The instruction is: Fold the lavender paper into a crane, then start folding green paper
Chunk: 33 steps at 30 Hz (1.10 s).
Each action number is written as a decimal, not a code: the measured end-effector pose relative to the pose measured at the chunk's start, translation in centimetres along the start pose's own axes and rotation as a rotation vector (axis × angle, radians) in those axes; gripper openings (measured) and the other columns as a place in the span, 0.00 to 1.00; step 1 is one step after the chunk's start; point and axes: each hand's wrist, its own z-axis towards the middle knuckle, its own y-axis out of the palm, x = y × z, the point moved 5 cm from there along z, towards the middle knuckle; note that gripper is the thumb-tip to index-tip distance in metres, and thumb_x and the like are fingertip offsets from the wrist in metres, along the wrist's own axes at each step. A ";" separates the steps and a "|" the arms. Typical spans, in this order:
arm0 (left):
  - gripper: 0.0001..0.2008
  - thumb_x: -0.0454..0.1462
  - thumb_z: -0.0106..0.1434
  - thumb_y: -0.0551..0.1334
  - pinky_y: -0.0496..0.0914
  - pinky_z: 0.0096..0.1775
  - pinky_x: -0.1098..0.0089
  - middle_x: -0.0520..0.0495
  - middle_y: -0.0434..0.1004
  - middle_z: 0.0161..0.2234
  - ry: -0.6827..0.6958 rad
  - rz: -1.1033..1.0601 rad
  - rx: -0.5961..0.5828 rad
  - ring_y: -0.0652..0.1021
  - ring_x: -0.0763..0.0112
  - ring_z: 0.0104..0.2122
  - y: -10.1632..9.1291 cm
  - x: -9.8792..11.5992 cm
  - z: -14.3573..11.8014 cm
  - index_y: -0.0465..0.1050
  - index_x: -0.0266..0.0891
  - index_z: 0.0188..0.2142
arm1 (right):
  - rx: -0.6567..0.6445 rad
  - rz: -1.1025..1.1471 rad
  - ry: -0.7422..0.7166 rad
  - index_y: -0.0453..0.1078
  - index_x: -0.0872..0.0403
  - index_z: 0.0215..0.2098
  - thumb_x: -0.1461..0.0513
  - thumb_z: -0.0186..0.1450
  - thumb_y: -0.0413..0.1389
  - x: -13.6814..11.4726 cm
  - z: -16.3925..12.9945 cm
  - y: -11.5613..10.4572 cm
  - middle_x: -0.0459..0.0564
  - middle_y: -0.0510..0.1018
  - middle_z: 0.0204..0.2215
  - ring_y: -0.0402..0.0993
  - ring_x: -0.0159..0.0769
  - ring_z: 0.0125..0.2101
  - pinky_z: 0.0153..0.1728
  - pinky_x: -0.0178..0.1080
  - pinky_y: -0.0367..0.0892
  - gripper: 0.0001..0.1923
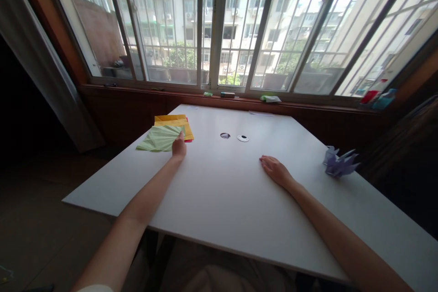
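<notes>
At the left of the table, my left hand [179, 147] has its fingers closed at the right corner of a light green sheet of creased paper [159, 138]. Fan-like folds run across this sheet. Beneath and behind it lie yellow paper [170, 119] and a little red paper [188, 140], partly covered. My right hand [275, 169] rests flat on the white tabletop, fingers stretched out, holding nothing. Farther right stands a folded purple paper piece [340, 163] with several pointed parts, apart from my right hand.
The white table [219, 200] has two round openings near its middle, one with a white cover [242, 138] beside or over it. Small items, including a green and white packet [270, 99], lie along the windowsill [185, 93]. A curtain [44, 54] hangs at the left.
</notes>
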 end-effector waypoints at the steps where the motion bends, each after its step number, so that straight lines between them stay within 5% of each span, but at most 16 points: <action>1: 0.16 0.40 0.62 0.55 0.69 0.42 0.60 0.43 0.67 0.46 0.010 0.002 0.009 0.72 0.66 0.42 -0.1 0.1 -0.1 0.63 0.36 0.48 | -0.004 0.003 0.005 0.68 0.55 0.43 0.59 0.62 0.43 -0.1 0.0 0.0 0.57 0.72 0.46 0.67 0.41 0.48 0.49 0.43 0.62 0.17; 12: 0.17 0.41 0.62 0.56 0.69 0.42 0.60 0.43 0.67 0.46 -0.022 -0.047 -0.050 0.72 0.66 0.42 -0.3 -0.1 -0.3 0.63 0.36 0.48 | 0.033 0.032 0.020 0.69 0.56 0.41 0.61 0.62 0.45 -0.2 -0.1 -0.3 0.56 0.73 0.45 0.68 0.41 0.48 0.48 0.44 0.63 0.15; 15: 0.16 0.40 0.62 0.55 0.69 0.43 0.59 0.43 0.66 0.47 0.140 -0.114 0.005 0.71 0.65 0.43 -1.8 1.9 -0.6 0.63 0.36 0.48 | 0.089 0.041 0.011 0.70 0.54 0.40 0.61 0.61 0.47 -0.2 -0.2 -0.5 0.54 0.74 0.44 0.69 0.40 0.46 0.47 0.43 0.65 0.13; 18: 0.22 0.24 0.60 0.46 0.62 0.53 0.62 0.41 0.67 0.50 0.392 -0.198 -0.001 0.68 0.66 0.51 -2.6 5.5 -2.5 0.61 0.37 0.52 | 0.230 0.045 0.035 0.67 0.54 0.43 0.61 0.60 0.48 -0.3 -0.2 -1.5 0.55 0.72 0.45 0.68 0.42 0.47 0.48 0.46 0.64 0.15; 23: 0.31 0.21 0.50 0.48 0.67 0.49 0.71 0.51 0.71 0.49 0.957 -0.323 -0.237 0.72 0.73 0.47 -2.2 12.3 -10.1 0.63 0.44 0.52 | 0.560 0.064 0.109 0.58 0.58 0.52 0.63 0.63 0.43 -1.1 -1.0 -4.3 0.60 0.66 0.50 0.60 0.43 0.52 0.52 0.52 0.57 0.19; 26: 0.33 0.22 0.47 0.51 0.68 0.46 0.76 0.53 0.72 0.48 1.198 -0.395 -0.338 0.74 0.74 0.45 -2.7 14.1 -13.9 0.64 0.45 0.52 | 0.620 0.088 0.063 0.56 0.55 0.52 0.62 0.63 0.44 -2.2 -1.1 -5.1 0.57 0.65 0.52 0.60 0.41 0.53 0.53 0.49 0.58 0.18; 29: 0.33 0.21 0.49 0.48 0.68 0.48 0.72 0.50 0.69 0.51 1.219 -0.477 -0.295 0.72 0.73 0.48 -3.4 14.3 -14.6 0.60 0.44 0.54 | 0.612 0.121 0.015 0.55 0.54 0.53 0.61 0.63 0.45 -3.3 -1.0 -4.8 0.56 0.66 0.51 0.61 0.41 0.52 0.52 0.49 0.59 0.19; 33: 0.32 0.21 0.54 0.43 0.65 0.52 0.62 0.42 0.65 0.53 1.049 -0.578 -0.138 0.67 0.69 0.53 -3.3 13.5 -13.5 0.51 0.39 0.58 | 0.525 0.182 -0.045 0.52 0.53 0.56 0.57 0.63 0.48 -5.5 -1.2 -3.8 0.57 0.68 0.49 0.67 0.40 0.47 0.46 0.47 0.66 0.24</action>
